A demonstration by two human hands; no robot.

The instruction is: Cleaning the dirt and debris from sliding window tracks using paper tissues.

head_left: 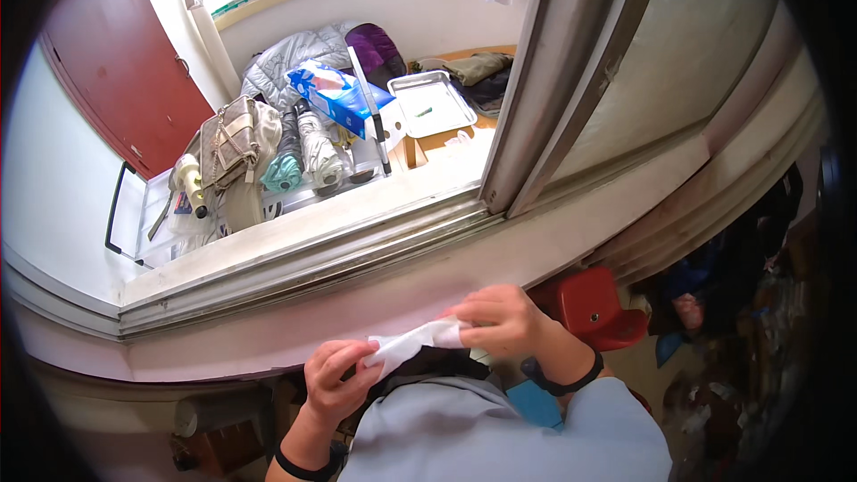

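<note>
A thin white tissue or wipe (pixel 412 342) is stretched between my two hands, close in front of my body. My left hand (pixel 337 377) pinches its left end between thumb and fingers. At the other end, my right hand (pixel 503 319) grips it with curled fingers. The piece hangs slightly creased, just short of the pale window ledge (pixel 268 339). Whether it is paper or cloth I cannot tell. Both wrists have dark bands.
An open sliding window's metal track (pixel 312 284) crosses ahead. Beyond it lie a beige handbag (pixel 234 138), folded umbrellas (pixel 317 152), a blue box (pixel 335 94) and a metal tray (pixel 432 103). A red plastic chair (pixel 600 308) stands at right, beside a curtain (pixel 687 223).
</note>
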